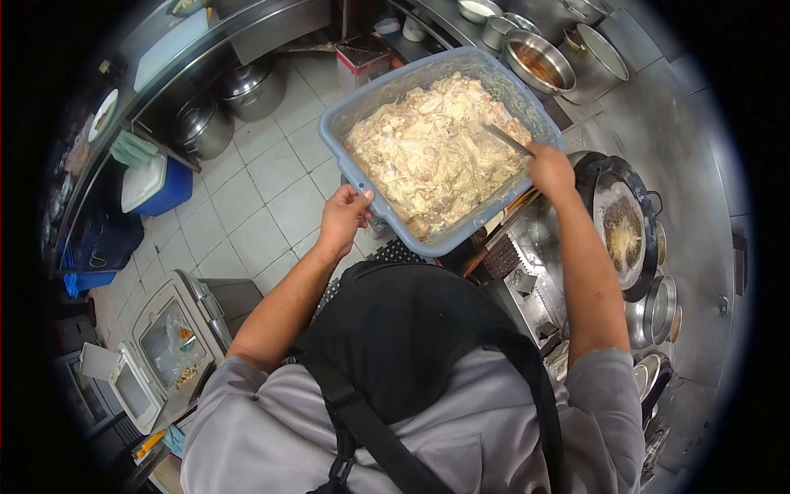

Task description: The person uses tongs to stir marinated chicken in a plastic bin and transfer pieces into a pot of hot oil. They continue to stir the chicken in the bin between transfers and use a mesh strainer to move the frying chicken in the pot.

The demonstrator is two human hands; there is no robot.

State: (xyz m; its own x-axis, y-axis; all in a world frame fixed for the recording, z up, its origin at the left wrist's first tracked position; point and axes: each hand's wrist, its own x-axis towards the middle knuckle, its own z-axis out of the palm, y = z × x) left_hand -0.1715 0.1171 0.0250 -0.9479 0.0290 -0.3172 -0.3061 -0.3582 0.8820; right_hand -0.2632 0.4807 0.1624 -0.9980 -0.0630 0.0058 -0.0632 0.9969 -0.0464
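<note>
A large grey-blue plastic tub [336, 150] is filled with battered or marinated pieces of raw meat [436, 148] in a pale yellow coating. My left hand [346, 212] grips the tub's near left rim, thumb on top. Over the tub's right side, my right hand [550, 170] is closed around a long, narrow metal utensil [508, 140]. Its far end lies against the coated meat, and its exact kind is hard to make out.
To the right, a black wok [621, 222] holds bubbling oil with food frying. A pot of reddish-brown liquid [539, 64] stands beyond the tub. Lidded pots [251, 86], a blue cooler box [169, 189] and an open-topped bin [177, 337] are on the left.
</note>
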